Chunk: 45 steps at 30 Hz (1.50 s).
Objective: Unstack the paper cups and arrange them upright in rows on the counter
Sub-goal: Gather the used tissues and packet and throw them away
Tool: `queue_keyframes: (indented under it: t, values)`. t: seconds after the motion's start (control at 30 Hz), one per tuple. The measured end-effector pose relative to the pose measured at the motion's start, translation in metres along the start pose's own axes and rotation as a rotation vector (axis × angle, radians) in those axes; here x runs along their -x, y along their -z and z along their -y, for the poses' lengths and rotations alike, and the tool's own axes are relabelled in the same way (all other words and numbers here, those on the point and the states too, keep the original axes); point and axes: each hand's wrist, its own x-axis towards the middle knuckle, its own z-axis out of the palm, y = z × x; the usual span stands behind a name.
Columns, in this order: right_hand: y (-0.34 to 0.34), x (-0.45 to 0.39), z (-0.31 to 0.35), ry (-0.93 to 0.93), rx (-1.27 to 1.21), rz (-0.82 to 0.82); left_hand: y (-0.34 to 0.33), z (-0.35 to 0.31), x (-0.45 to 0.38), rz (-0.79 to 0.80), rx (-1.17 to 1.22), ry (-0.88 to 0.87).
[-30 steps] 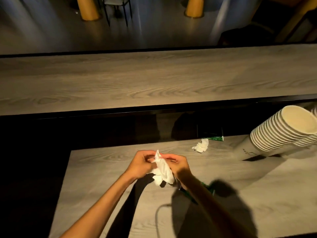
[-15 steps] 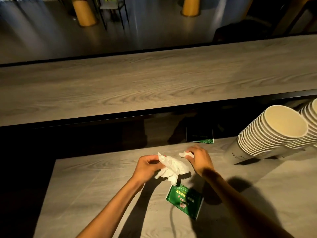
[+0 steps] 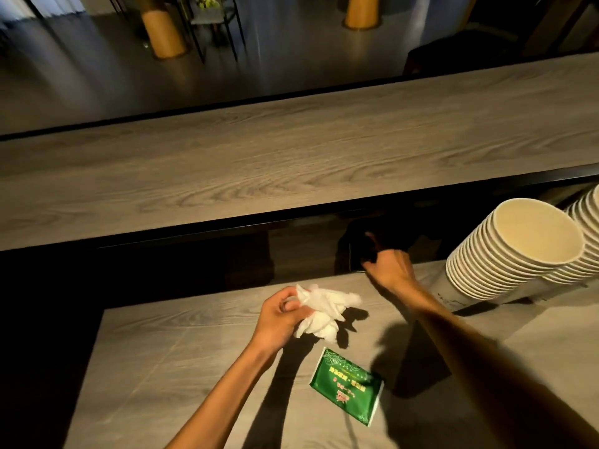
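Two tall stacks of ribbed paper cups stand at the right of the lower counter (image 3: 181,358), the nearer stack (image 3: 479,273) showing its open mouth and a second stack (image 3: 588,222) cut by the frame edge. My left hand (image 3: 280,319) grips a crumpled white tissue (image 3: 324,311) above the counter's middle. My right hand (image 3: 387,267) reaches to the counter's back edge beside the nearer stack, its fingers curled into deep shadow against a dark flat thing (image 3: 359,256). Whether it holds anything is hidden.
A green tissue packet (image 3: 345,385) lies flat on the lower counter between my arms. A long raised wooden counter (image 3: 291,163) runs across behind a dark gap. Beyond it are floor, yellow pillars and a chair.
My right hand let go of the large tissue, passed over a small scrap at the back and moved further back-right into the shadow. The left hand keeps the tissue. The green packet came into view.
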Motion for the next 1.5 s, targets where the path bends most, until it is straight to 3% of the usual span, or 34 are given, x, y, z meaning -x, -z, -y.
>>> queue_keyframes:
  t: [0.1,0.23,0.33,0.4,0.5,0.57,0.63,0.77,0.83,0.97,1.1,1.2,1.43,1.5]
  values:
    - [-0.014,-0.015,-0.016,-0.034,0.193,0.110,0.009,0.009,0.005,0.065,-0.101,-0.013]
    - [-0.021,-0.009,-0.026,0.048,0.130,-0.073,0.011,0.011,0.010,0.049,-0.103,-0.018]
    - [-0.019,0.002,-0.026,0.010,0.181,-0.073,0.006,0.007,0.010,0.061,-0.058,0.003]
    - [-0.017,0.014,-0.022,-0.088,-0.077,-0.048,0.003,0.007,0.008,0.075,-0.004,0.027]
    - [-0.013,0.050,-0.006,-0.123,-0.656,0.147,-0.008,0.008,0.009,0.054,0.196,0.115]
    - [-0.022,0.080,0.002,-0.006,-0.738,0.251,-0.017,0.010,0.014,0.051,0.324,0.182]
    - [-0.036,0.108,0.000,0.056,-0.691,0.242,-0.025,0.012,0.022,0.071,0.412,0.220]
    - [-0.044,0.132,-0.010,0.030,-0.763,0.284,-0.033,0.017,0.036,0.050,0.492,0.246]
    - [-0.045,0.142,-0.014,0.110,-0.750,0.345,-0.032,0.022,0.041,-0.003,0.427,0.231]
    - [-0.050,0.163,-0.025,0.098,-0.628,0.351,-0.023,0.029,0.046,-0.161,0.279,0.141]
    - [-0.057,0.181,-0.033,0.125,-0.055,0.319,0.005,0.033,0.049,-0.266,0.179,0.112]
    - [-0.075,0.196,-0.027,0.083,0.049,0.275,0.028,0.036,0.050,-0.230,0.110,0.136]
    - [-0.096,0.207,-0.029,-0.221,-0.255,0.128,0.029,0.012,0.058,0.112,0.153,0.237]
    - [-0.098,0.213,-0.037,-0.269,-0.443,0.085,0.017,0.002,0.064,0.209,0.096,0.237]
